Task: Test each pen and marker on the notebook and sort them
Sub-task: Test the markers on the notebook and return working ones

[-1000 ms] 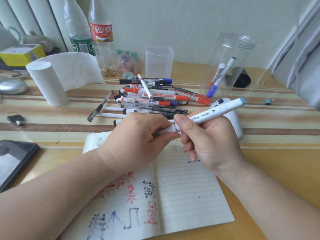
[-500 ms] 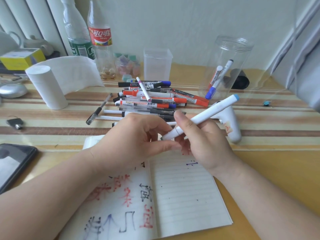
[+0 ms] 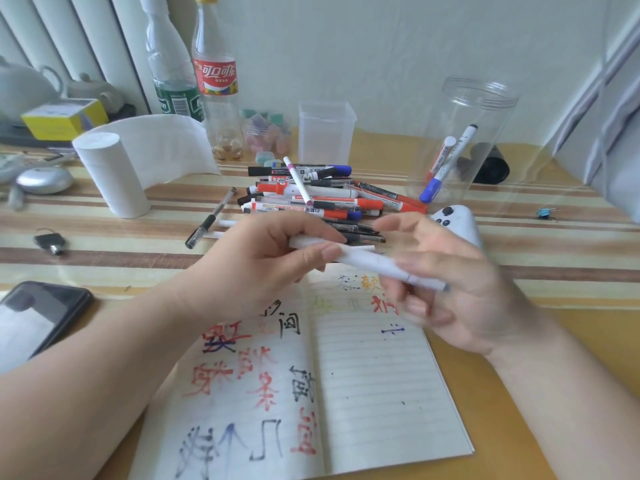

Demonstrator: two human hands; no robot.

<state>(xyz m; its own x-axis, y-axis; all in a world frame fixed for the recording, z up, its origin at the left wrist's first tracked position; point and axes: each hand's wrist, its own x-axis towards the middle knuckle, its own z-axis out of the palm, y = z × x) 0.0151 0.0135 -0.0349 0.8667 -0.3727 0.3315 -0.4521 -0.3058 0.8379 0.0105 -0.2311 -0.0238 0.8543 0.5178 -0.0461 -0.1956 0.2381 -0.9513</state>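
Left hand (image 3: 256, 265) pinching smooth white cylindrical marker (image 3: 363, 259); right hand (image 3: 460, 289) blurred, grip unclear; lined paper notebook (image 3: 374, 393)

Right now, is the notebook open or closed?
Open: the notebook lies spread flat on the table, both pages showing, with coloured writing on them.

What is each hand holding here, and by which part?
The left hand pinches the white marker near its left end. The right hand is blurred at the other end; its hold cannot be told.

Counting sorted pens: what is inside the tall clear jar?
Two markers lean inside the jar: a blue-capped marker and a red marker, its lower end hidden behind the first.
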